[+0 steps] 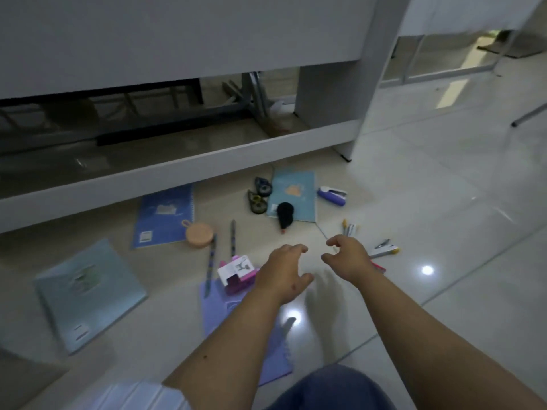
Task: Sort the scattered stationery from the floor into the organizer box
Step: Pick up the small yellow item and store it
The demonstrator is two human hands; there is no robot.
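Both hands hang above the tiled floor (pixel 444 202) with nothing in them. From the head camera, the left hand (pixel 284 272) has its fingers curled loosely and spread, palm down, just right of a pink box (pixel 236 275). The right hand (pixel 347 255) is also empty, thumb and fingers bent toward each other in a half-formed pinch, just short of a small bunch of markers (pixel 350 229). My guess is that both are poised this way because a first pick is being chosen; no grip has begun.

Stationery lies scattered between the hands and a pale desk (pixel 207 170). Two pencils (pixel 233 238) lie with their long axes running roughly away from the person, tips toward the desk. A purple stapler (pixel 332 195) lies slantwise beside a teal notebook (pixel 293 195), on whose near edge a black fuzzy thing (pixel 285 216) rests, pointing toward the person. A blue spiral notebook (pixel 164 216) sits left of it with a round peach case (pixel 197 236) on its corner. A lilac notebook (pixel 219 309) lies under the left forearm, and another teal notebook (pixel 88 291) lies far left. Two tape dispensers (pixel 260 195) sit beside the teal notebook. A metal tool with a yellow tip (pixel 384 250) lies right of the right hand, long axis running sideways.

No organizer box shows in this view, so nothing looks sorted yet.
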